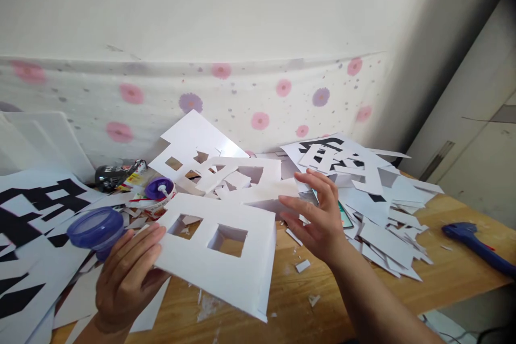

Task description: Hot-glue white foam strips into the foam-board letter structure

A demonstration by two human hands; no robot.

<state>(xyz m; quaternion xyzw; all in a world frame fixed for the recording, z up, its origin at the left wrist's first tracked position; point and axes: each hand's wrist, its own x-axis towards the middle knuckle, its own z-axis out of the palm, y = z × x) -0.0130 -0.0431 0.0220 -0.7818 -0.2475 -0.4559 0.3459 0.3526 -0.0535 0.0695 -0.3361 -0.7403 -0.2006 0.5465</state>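
Note:
My left hand [127, 277] grips the left edge of a white foam-board shape [217, 269], fingers on top and thumb hidden beneath. The shape has depth, with side walls and two squarish holes in its near part. A narrower white section with another opening extends behind it. At its right side is my right hand [320, 220], fingers spread and curved, the fingertips beside a white board end [288, 188]. Whether they touch it is hard to tell. Close to my left hand stands a translucent purple-blue container [97, 228].
A purple dish with a white nozzle [161, 188] stands behind, near a black-wrapped item [116, 174]. Black-patterned sheets [24, 215] lie left. White offcuts [391, 242] and a partly covered phone [345, 216] lie right. A blue-handled tool [475, 244] rests on the wooden table [451, 274].

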